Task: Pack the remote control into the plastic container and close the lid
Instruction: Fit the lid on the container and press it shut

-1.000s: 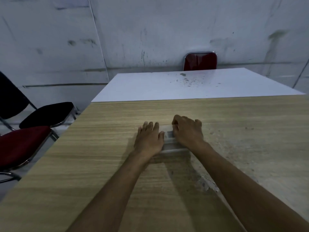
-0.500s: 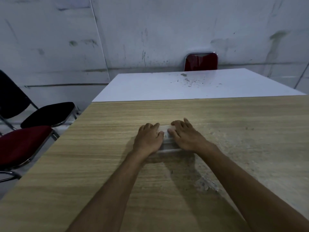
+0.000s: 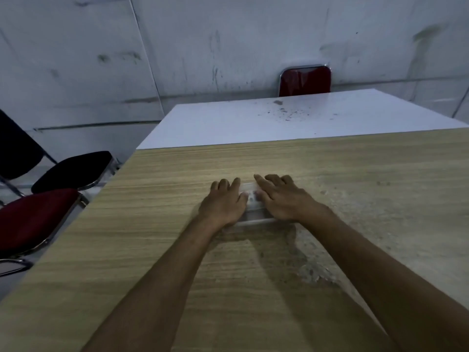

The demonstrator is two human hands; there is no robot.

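Right hand (image 3: 281,199) flattened, both on clear plastic container (image 3: 253,214).

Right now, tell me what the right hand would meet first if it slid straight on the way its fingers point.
Probably nothing close: the right hand lies flat on the plastic container, fingers pointing away and slightly left. Beyond lies bare wooden table, then the white table; depth is uncertain.

Clear plastic container (image 3: 255,213) set on wooden table (image 3: 152,250), well inside all edges, lid (image 3: 250,190) covered by left hand (image 3: 224,203) and right hand (image 3: 280,199), palms laid flat, fingers extended toward far edge, contents blurred
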